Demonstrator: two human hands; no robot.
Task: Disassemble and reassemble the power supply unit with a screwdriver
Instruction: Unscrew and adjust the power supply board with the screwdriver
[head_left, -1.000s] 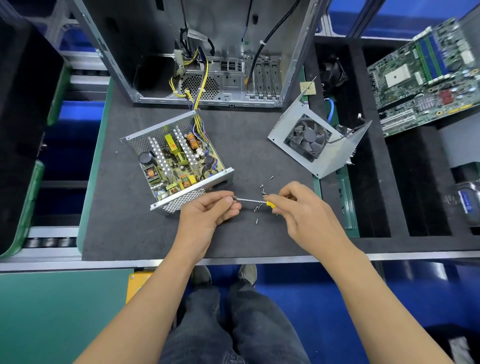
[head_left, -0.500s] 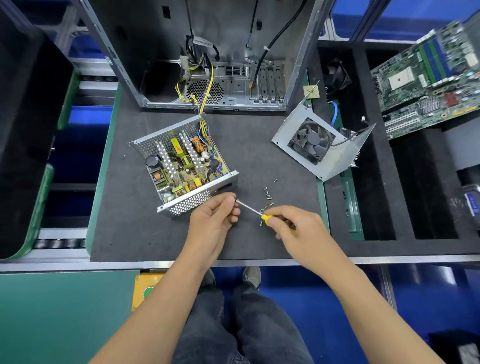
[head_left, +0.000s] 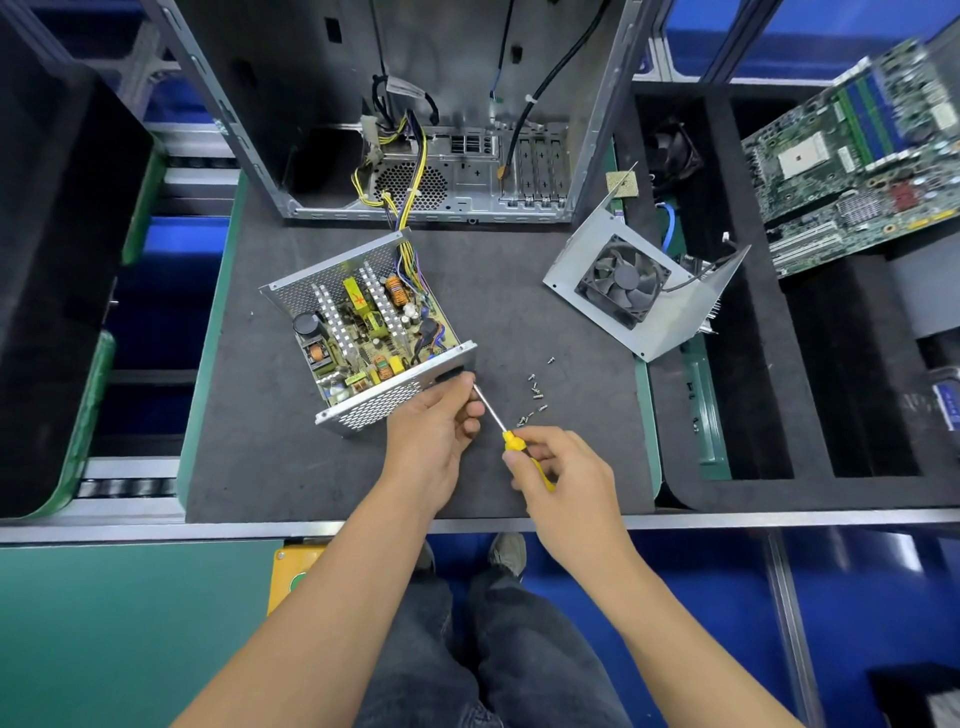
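At frame centre, the left hand (head_left: 434, 434) pinches the screwdriver (head_left: 506, 434) tip steady against the PSU (head_left: 363, 332) while the right hand (head_left: 563, 475) grips its handle.

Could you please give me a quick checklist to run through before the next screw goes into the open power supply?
1. Screwdriver held by its yellow handle in the right hand: ok.
2. Left hand fingers steady the shaft near the tip: ok.
3. Screw seated on the tip: cannot tell, fingers hide it.
4. Power supply flat on the mat, board exposed: ok.
5. Loose screws lying within reach on the mat: ok.
6. Fan cover back on the unit: not ok, it lies apart.
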